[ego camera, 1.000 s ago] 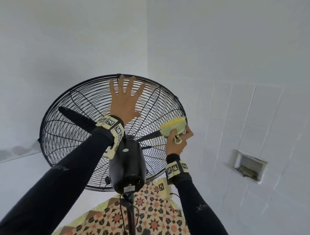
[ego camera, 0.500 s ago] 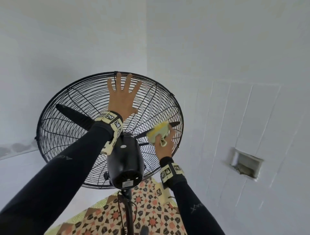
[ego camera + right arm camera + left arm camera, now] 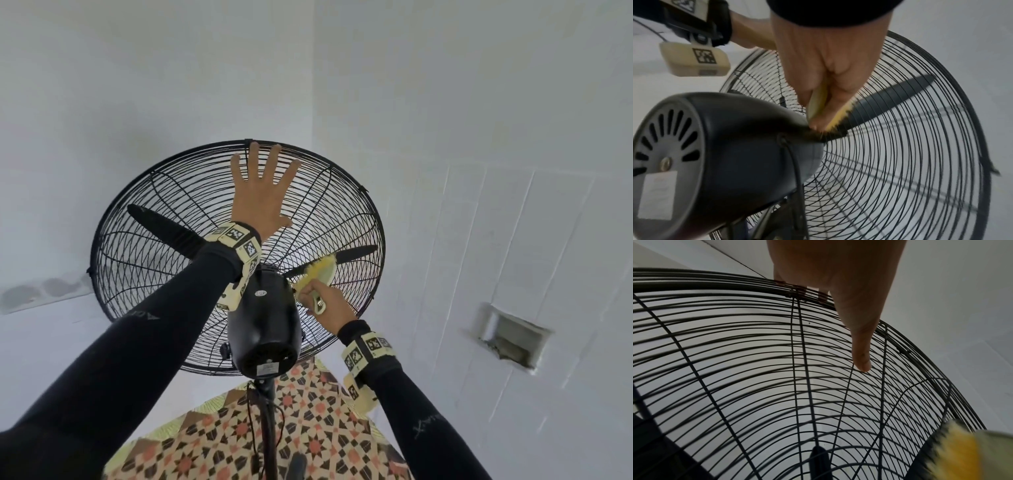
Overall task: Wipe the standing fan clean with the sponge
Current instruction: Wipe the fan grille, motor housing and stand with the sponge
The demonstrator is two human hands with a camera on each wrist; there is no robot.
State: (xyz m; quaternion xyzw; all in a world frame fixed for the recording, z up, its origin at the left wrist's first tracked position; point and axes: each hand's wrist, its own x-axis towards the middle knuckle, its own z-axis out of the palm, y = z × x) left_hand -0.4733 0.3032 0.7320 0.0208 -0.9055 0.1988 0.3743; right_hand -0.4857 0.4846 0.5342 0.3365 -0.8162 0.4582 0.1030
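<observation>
**Sponge worked at the hub of the rear grille while a flat hand steadied the fan**

The standing fan (image 3: 236,253) stood tilted toward the far corner of the white room, its back to the person. The left hand (image 3: 262,192) lay flat against the upper part of the rear grille (image 3: 144,274), fingers straight and spread, the fingertips reaching the top rim; it grasped nothing. The right hand (image 3: 325,303) was curled round the handle of the yellow sponge (image 3: 318,274), thumb and fingers clamped on it, and the sponge's fuzzy face pressed on the wires just right of the black motor housing (image 3: 263,322), where the grille met the hub. In the right wrist view the yellow edge (image 3: 836,120) touched the grille directly over a dark blade (image 3: 890,100) inside the cage.

The sponge looked soft and light, so it would likely give under pressure and mould over the thin wires; the rigid handle seemed the sensible place to hold it. The grille appeared springy, being thin wire, and the head probably pivoted on its pole (image 3: 269,428), so a hard stroke could tip or swing it. A bracing palm on the rim or upper wires would likely be safer than gripping single strands. The housing looked smooth and perhaps slippery. A patterned cloth (image 3: 318,438) lay below the fan.
</observation>
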